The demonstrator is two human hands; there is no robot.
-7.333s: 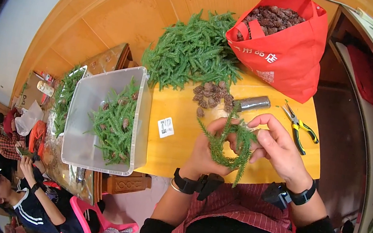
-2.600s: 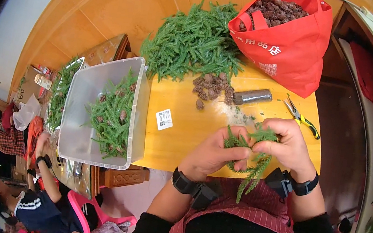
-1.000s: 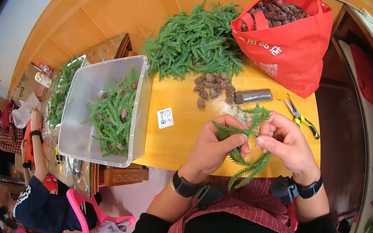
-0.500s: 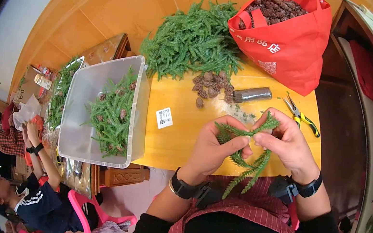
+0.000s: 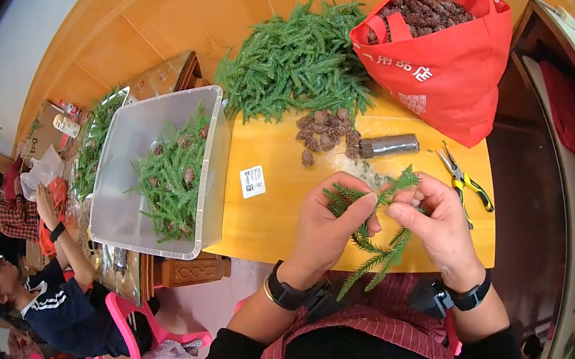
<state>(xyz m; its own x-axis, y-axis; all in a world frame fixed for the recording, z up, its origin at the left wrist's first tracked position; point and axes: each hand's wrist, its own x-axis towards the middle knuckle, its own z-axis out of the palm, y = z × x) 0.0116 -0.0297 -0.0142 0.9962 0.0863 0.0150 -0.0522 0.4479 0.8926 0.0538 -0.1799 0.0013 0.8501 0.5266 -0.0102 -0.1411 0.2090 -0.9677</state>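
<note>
Just above the table's front edge, my left hand [image 5: 329, 224] pinches a green artificial pine sprig [image 5: 382, 258] near its middle, where the branches meet. Some needled tips point up and others hang down toward my apron. My right hand [image 5: 441, 230] is closed beside the join, thumb and forefinger pinched together; what lies between those fingertips is too small to make out. Behind my hands lie loose pine cones [image 5: 321, 131] and a dark wrapped bundle [image 5: 389, 147]. Yellow-and-black pliers [image 5: 469, 182] rest to the right of my right hand.
A clear plastic bin [image 5: 214, 190] at left holds pine sprigs with cones. Behind the cones is a heap of green sprigs [image 5: 299, 61], with a red bag [image 5: 442, 84] of pine cones beside it. A white label [image 5: 252, 181] lies on the yellow table [image 5: 242, 225]. Another person [image 5: 65, 302] sits far left.
My right fingertips have drawn slightly to the right, away from the sprig's join. The sprig has shifted and turned a little in my left hand. The other person's hands have moved.
</note>
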